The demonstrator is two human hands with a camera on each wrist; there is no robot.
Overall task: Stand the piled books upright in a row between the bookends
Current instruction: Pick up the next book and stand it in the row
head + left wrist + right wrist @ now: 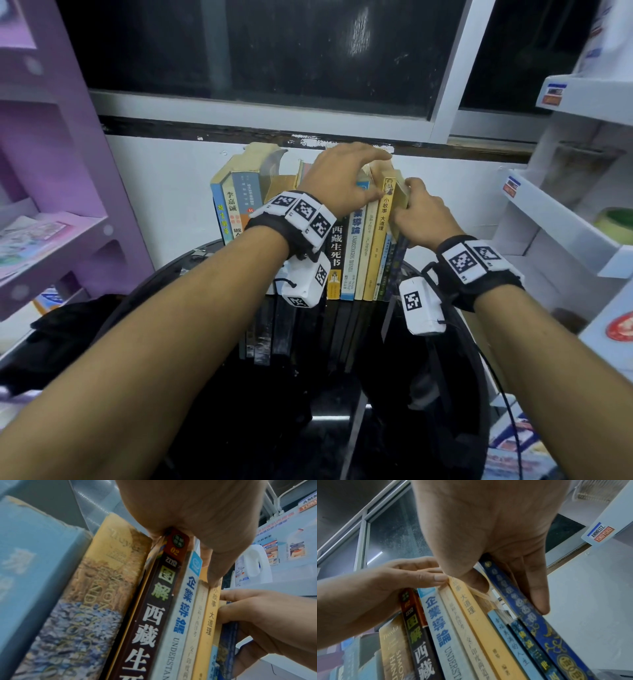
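A row of books stands upright on a black round table against the white wall. My left hand lies over the tops of the middle books, fingers stretched forward, thumb tip at the top of the yellow book. The dark brown book and the white-and-blue book stand under its palm. My right hand grips the thin blue books at the right end. Its thumb is wedged beside the yellow book, and its fingers press the patterned dark blue book. No bookend is plainly visible.
More upright books stand at the left end, with a grey curved plate behind them. A purple shelf unit stands to the left and a white shelf unit to the right. A window sill runs above the books.
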